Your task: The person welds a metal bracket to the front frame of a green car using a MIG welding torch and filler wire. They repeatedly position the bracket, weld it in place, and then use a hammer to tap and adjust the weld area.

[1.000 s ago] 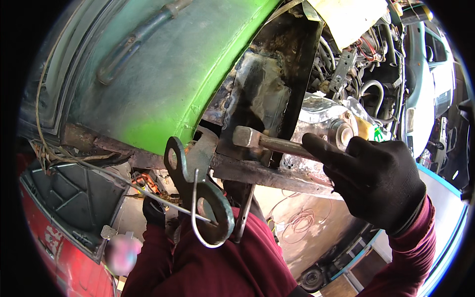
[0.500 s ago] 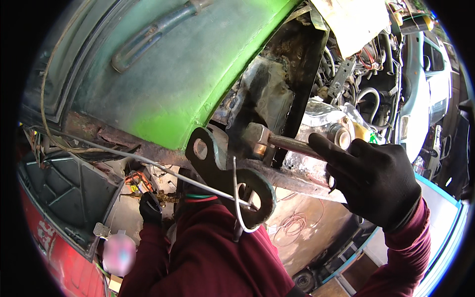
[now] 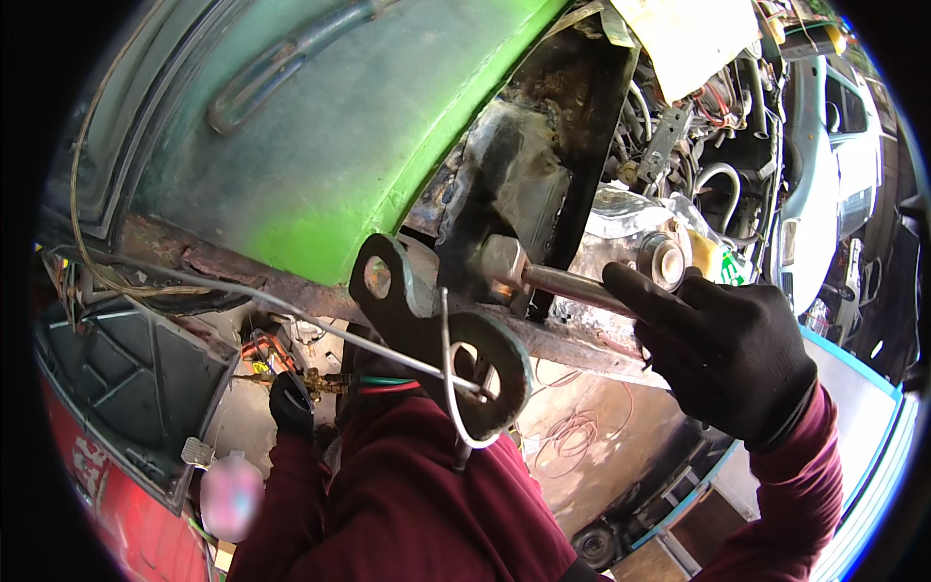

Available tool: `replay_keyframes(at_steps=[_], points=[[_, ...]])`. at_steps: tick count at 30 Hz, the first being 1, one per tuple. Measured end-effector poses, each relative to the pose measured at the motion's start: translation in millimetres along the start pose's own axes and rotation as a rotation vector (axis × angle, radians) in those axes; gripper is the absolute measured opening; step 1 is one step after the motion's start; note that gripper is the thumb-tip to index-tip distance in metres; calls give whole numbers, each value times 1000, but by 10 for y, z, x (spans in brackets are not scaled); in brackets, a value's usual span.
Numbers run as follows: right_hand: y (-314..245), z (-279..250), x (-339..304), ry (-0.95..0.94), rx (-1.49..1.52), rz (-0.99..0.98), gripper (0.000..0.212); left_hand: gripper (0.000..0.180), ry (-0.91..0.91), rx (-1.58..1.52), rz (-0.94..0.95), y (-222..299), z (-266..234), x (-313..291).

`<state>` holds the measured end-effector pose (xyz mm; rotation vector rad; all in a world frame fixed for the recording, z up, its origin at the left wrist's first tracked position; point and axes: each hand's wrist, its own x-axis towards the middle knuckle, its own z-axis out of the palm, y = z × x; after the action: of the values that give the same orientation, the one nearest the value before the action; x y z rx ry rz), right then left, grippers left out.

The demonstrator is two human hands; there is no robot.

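Observation:
My right hand (image 3: 732, 354), in a black glove, is closed round the metal handle of a hammer (image 3: 572, 287). The hammer's blocky head (image 3: 504, 260) is at the dark, bare-metal inner panel (image 3: 529, 170), beside the green-painted edge of a car body (image 3: 310, 228). Whether the head touches the metal, I cannot tell. Low at the left, my gloved left hand (image 3: 291, 403) is closed on a brass gas torch (image 3: 325, 382) with red and green hoses (image 3: 388, 384). A dark plate with two holes (image 3: 427, 339) and a thin grey rod hide part of the middle.
An exposed engine bay (image 3: 718, 145) with hoses and wires is at the upper right, partly under a pale sheet (image 3: 689, 44). A loose reddish cable (image 3: 577, 436) lies on the floor. A detached door-like panel (image 3: 116, 378) is at the left; a pale car (image 3: 839, 165) stands far right.
The view has shifted slightly. My right hand and the hammer handle sit marginally lower and to the left of my hand's former place; both grips are unchanged.

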<state>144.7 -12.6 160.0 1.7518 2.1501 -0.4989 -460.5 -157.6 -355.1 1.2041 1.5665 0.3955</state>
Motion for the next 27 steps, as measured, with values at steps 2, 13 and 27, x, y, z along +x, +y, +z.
replay_keyframes(at_steps=[2, 13, 27], points=[[-1, -9, -16, 12, -50, -13, 56, 28, 59, 181, 159, 14, 28, 26], [7, 120, -75, 14, -40, -12, 54, 25, 75, 158, 158, 254, -53, 21], [152, 83, -135, 3, 105, -18, 69, 28, 32, 144, 40, 318, -204, 22]])
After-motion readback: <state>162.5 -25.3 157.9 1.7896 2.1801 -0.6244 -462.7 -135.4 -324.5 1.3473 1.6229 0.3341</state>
